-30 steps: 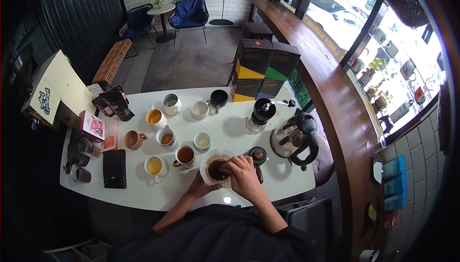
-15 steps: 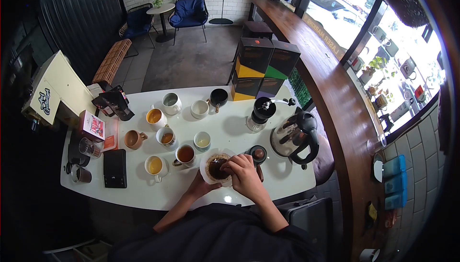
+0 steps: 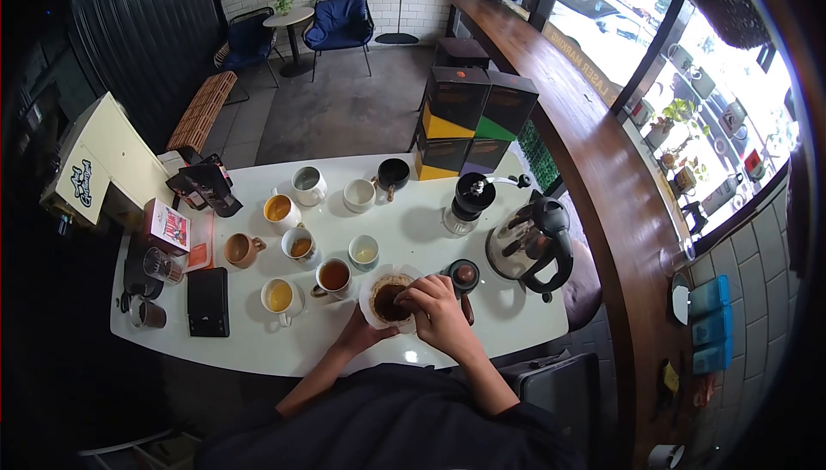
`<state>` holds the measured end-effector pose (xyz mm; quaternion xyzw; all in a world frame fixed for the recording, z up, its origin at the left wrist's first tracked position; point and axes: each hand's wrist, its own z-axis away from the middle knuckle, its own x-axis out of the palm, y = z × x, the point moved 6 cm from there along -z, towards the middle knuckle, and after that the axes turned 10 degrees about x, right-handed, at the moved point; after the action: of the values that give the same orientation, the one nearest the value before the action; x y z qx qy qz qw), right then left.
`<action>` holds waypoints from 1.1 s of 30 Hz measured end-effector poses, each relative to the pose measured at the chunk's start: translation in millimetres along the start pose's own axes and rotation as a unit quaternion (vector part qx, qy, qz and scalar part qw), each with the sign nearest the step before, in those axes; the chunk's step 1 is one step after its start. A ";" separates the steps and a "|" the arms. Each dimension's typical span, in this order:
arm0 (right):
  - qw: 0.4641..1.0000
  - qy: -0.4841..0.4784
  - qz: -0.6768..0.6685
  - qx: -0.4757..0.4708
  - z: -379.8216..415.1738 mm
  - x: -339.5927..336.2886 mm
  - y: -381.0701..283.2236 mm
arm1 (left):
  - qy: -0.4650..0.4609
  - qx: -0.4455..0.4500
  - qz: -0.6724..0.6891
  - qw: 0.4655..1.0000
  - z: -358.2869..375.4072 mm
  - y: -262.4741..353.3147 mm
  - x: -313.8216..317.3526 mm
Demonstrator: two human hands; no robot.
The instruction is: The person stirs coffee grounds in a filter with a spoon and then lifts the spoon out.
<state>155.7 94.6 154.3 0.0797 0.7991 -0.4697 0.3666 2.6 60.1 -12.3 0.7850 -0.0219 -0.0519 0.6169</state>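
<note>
A paper coffee filter (image 3: 372, 297) with dark, wet grounds inside stands near the front edge of the white table (image 3: 258, 345). My left hand (image 3: 365, 332) is wrapped round its lower left side, and what supports the filter underneath is mostly hidden. Over the filter's right side, my right hand (image 3: 431, 305) has its fingers pinched together above the grounds; whatever they hold is too small to make out. Just left of the filter is a cup of reddish-brown liquid (image 3: 334, 276). A round dark jar (image 3: 464, 276) stands right of my right hand.
Several cups, including a yellow-filled one (image 3: 279, 296), stand left and behind. A hand grinder (image 3: 472, 197) and a steel kettle (image 3: 527, 242) are at the right, stacked boxes (image 3: 456, 100) at the back. A black scale (image 3: 208, 302) and glasses (image 3: 151, 314) lie left.
The dark content of the filter looks less shiny than before. Both hands have stayed nearly in place.
</note>
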 end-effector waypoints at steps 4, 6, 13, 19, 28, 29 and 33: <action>1.000 0.014 0.007 -0.001 1.1 -1.5 0.8 | 0.001 -0.014 -0.003 1.000 -1.4 7.2 0.1; 1.000 0.006 0.009 -0.002 1.4 -0.7 1.0 | -0.002 -0.020 0.001 1.000 -1.7 6.9 0.3; 1.000 0.006 -0.003 -0.009 2.0 0.6 3.0 | 0.000 -0.013 0.010 1.000 -1.3 6.3 0.2; 1.000 0.013 -0.010 -0.013 3.0 0.4 4.8 | 0.004 -0.019 0.031 0.999 -0.9 1.4 0.9; 1.000 0.009 -0.001 -0.017 2.0 0.0 4.3 | 0.000 -0.025 0.022 0.999 0.6 -6.7 -0.6; 1.000 0.005 -0.009 -0.017 2.4 -0.2 3.5 | -0.002 -0.023 0.032 0.999 0.9 -6.4 0.0; 1.000 0.024 -0.003 -0.013 2.0 -0.5 5.5 | -0.007 -0.034 0.033 0.999 0.4 -6.2 1.0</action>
<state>159.7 96.1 150.3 0.0835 0.8136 -0.4589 0.3472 3.4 61.0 -18.5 0.7624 -0.0498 -0.0378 0.6441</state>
